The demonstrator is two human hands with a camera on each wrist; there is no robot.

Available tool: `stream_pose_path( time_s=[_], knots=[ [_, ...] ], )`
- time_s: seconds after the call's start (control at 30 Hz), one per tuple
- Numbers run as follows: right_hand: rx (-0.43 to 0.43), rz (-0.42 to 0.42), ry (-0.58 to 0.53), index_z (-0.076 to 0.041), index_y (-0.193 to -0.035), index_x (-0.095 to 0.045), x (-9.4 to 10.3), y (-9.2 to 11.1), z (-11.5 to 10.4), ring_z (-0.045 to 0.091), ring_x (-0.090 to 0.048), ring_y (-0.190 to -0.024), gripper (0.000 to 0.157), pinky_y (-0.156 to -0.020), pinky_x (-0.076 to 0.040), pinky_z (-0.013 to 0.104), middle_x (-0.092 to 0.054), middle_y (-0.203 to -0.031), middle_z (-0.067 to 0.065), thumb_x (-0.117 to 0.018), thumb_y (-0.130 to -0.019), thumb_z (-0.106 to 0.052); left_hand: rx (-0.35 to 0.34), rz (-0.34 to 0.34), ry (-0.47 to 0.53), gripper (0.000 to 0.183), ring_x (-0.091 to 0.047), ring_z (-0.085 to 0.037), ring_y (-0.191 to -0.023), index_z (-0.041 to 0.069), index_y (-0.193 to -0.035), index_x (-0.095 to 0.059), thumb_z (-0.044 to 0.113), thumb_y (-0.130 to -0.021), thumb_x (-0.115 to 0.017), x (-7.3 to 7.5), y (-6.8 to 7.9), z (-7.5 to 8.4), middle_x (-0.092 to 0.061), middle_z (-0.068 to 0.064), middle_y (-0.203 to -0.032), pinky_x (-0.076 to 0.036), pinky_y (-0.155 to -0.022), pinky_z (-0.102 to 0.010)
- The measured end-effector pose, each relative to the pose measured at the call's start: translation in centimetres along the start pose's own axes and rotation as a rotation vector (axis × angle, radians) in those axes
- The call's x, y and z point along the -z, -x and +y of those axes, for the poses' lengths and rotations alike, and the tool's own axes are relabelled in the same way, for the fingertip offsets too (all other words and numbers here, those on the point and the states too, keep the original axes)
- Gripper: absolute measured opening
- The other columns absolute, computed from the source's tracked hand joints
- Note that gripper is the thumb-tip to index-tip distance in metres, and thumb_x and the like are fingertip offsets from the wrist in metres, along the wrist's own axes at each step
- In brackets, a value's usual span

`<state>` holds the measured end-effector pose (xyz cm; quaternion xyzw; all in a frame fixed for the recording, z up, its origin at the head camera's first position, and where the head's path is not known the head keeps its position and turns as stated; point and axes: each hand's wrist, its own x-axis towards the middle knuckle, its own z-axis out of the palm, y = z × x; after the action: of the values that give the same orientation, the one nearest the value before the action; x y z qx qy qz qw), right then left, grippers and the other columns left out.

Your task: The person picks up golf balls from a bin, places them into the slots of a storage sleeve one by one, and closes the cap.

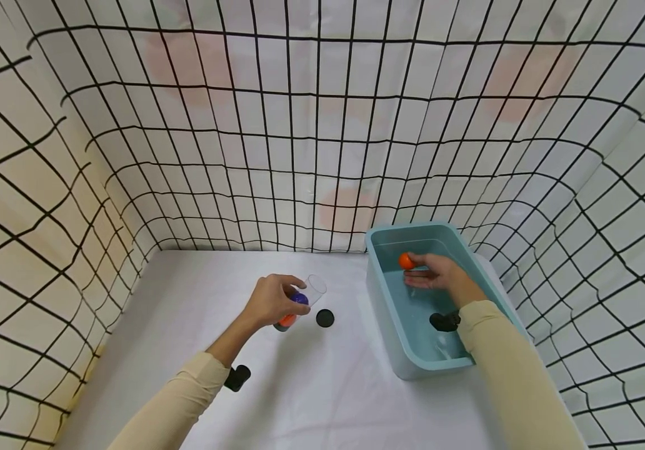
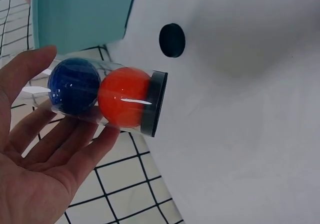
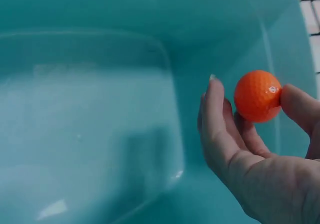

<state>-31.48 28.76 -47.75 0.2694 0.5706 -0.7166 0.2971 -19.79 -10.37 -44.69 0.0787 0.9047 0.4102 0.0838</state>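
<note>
My left hand [image 1: 277, 301] grips a clear plastic tube [image 1: 315, 287] above the table, its open end tilted up to the right. Inside it a blue ball [image 2: 75, 86] and an orange-red ball [image 2: 125, 97] sit in a row, the orange-red one against the black end cap [image 2: 154, 104]. Over at the bin, my right hand [image 1: 436, 272] pinches a dimpled orange golf ball [image 3: 258, 96] between thumb and fingers, inside the bin's walls. A loose black cap [image 1: 325, 318] lies on the table just right of the tube.
The light-blue plastic bin [image 1: 394, 312] stands at the right of the white-covered table [image 1: 322, 400]. Black grid netting [image 1: 317, 137] rises along the back and both sides, close behind the bin. Dark wrist cameras [image 1: 237, 378] show by both sleeves.
</note>
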Motion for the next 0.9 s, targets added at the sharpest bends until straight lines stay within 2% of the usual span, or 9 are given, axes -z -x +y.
stream_pose_path(
  time_s=[0.1,0.17,0.27,0.37,0.43,0.57,0.67,0.8,0.9],
  knots=[
    [0.037,-0.027,0.01,-0.01,-0.161,-0.019,-0.5,1.0,-0.5,0.035,-0.035,-0.149,0.071,-0.115,-0.04,0.039,-0.016,-0.167,0.02,-0.057,-0.104,-0.025,-0.003,-0.004,0.004,0.043,-0.071,-0.023,-0.085,0.01,-0.114,-0.075,0.021,-0.075,-0.09,-0.1,-0.1,0.1,-0.076,-0.013,-0.099,-0.063,-0.072,-0.039],
    [0.067,-0.035,0.021,-0.01,-0.162,-0.015,-0.7,1.6,-0.8,0.035,-0.035,-0.149,0.073,-0.116,-0.039,0.038,-0.013,-0.168,0.02,-0.056,-0.104,-0.022,-0.003,-0.008,0.011,0.043,-0.072,-0.022,-0.084,0.01,-0.114,-0.075,0.02,-0.075,-0.09,-0.2,-0.1,0.1,-0.076,-0.013,-0.099,-0.063,-0.071,-0.039],
    [0.109,-0.045,0.03,-0.008,-0.158,-0.027,-1.1,2.5,-1.3,0.035,-0.051,-0.135,0.062,-0.117,-0.038,0.039,-0.02,-0.165,0.022,-0.056,-0.104,-0.017,-0.005,-0.011,0.019,0.043,-0.072,-0.022,-0.083,0.01,-0.114,-0.075,0.02,-0.075,-0.09,-0.2,-0.1,0.1,-0.076,-0.012,-0.099,-0.063,-0.071,-0.038],
    [0.138,-0.046,0.044,-0.008,-0.137,-0.048,-1.6,3.4,-1.8,0.029,-0.066,-0.109,0.038,-0.116,-0.039,0.039,-0.037,-0.151,0.021,-0.06,-0.102,-0.013,-0.01,-0.009,0.018,0.043,-0.072,-0.022,-0.084,0.01,-0.114,-0.075,0.02,-0.075,-0.09,-0.3,-0.2,0.1,-0.076,-0.013,-0.1,-0.063,-0.071,-0.039],
    [0.151,-0.058,0.058,-0.009,-0.125,-0.052,-2.1,4.1,-2.1,0.026,-0.068,-0.1,0.026,-0.115,-0.039,0.039,-0.043,-0.143,0.019,-0.062,-0.101,-0.012,-0.015,-0.008,0.014,0.043,-0.072,-0.023,-0.085,0.01,-0.114,-0.075,0.021,-0.075,-0.09,-0.4,-0.3,0.1,-0.076,-0.012,-0.1,-0.063,-0.072,-0.039],
    [0.19,-0.091,0.107,-0.006,-0.13,-0.049,-3.2,5.4,-2.7,0.025,-0.066,-0.104,0.032,-0.115,-0.039,0.039,-0.041,-0.148,0.021,-0.062,-0.101,-0.01,-0.021,-0.011,0.01,0.043,-0.072,-0.023,-0.085,0.01,-0.115,-0.075,0.02,-0.075,-0.09,-0.6,-0.4,0.4,-0.076,-0.012,-0.099,-0.063,-0.073,-0.04],
    [0.238,-0.103,0.157,-0.002,-0.14,-0.044,-4.0,6.3,-3.0,0.024,-0.067,-0.106,0.044,-0.111,-0.045,0.039,-0.043,-0.148,0.021,-0.062,-0.1,-0.008,-0.027,-0.017,0.012,0.043,-0.071,-0.022,-0.084,0.01,-0.114,-0.075,0.02,-0.075,-0.09,-0.7,-0.5,0.7,-0.076,-0.011,-0.098,-0.063,-0.073,-0.039],
    [0.312,-0.127,0.245,0.003,-0.141,-0.046,-5.3,7.6,-3.2,0.023,-0.068,-0.109,0.048,-0.105,-0.052,0.038,-0.063,-0.124,0.01,-0.065,-0.098,-0.009,-0.034,-0.021,0.019,0.042,-0.071,-0.022,-0.082,0.01,-0.113,-0.075,0.02,-0.075,-0.09,-0.9,-0.7,1.2,-0.076,-0.011,-0.097,-0.063,-0.072,-0.038],
    [0.364,-0.17,0.301,0.005,-0.137,-0.052,-6.5,8.7,-3.1,0.022,-0.068,-0.11,0.042,-0.11,-0.047,0.043,-0.07,-0.109,0.002,-0.064,-0.098,-0.008,-0.04,-0.023,0.013,0.041,-0.07,-0.021,-0.082,0.011,-0.113,-0.075,0.021,-0.076,-0.09,-1.0,-0.9,1.4,-0.076,-0.01,-0.097,-0.063,-0.072,-0.037]
  ],
)
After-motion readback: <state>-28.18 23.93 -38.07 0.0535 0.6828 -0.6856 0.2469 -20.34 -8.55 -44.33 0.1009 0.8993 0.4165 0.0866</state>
